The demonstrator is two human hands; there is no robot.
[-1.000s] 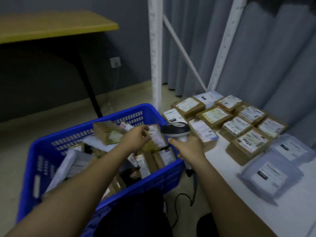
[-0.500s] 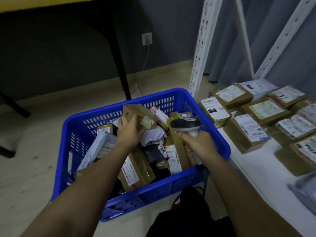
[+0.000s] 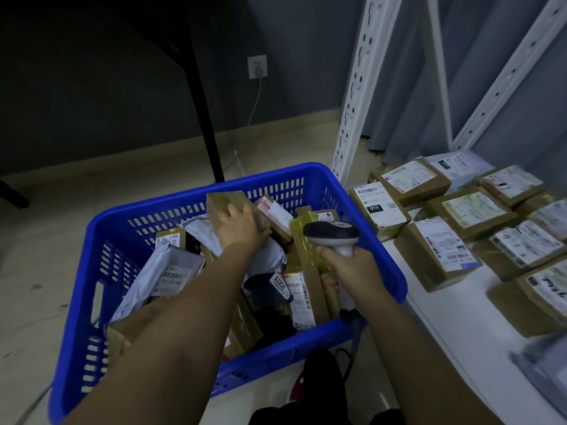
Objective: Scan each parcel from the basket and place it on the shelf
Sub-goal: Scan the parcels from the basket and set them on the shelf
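A blue plastic basket (image 3: 92, 250) on the floor holds several brown boxes and grey mailer bags. My left hand (image 3: 242, 228) reaches into its far side and grips a brown taped box (image 3: 222, 207) that stands tilted above the other parcels. My right hand (image 3: 352, 271) holds a grey and black barcode scanner (image 3: 331, 234) by its handle over the basket's right side, its head pointing at the parcels. To the right, the white shelf board (image 3: 445, 326) carries several labelled brown boxes (image 3: 435, 250).
White perforated shelf uprights (image 3: 356, 87) rise behind the basket's right corner. A black table leg (image 3: 205, 118) stands behind the basket, next to a wall socket (image 3: 257, 66) with a plugged cable. The scanner's cable (image 3: 346, 360) hangs near my dark shoes.
The view has swung left, from the shelf to the basket. My left hand moved onto the brown taped box at the basket's far side and closed on it. The scanner stays in my right hand.
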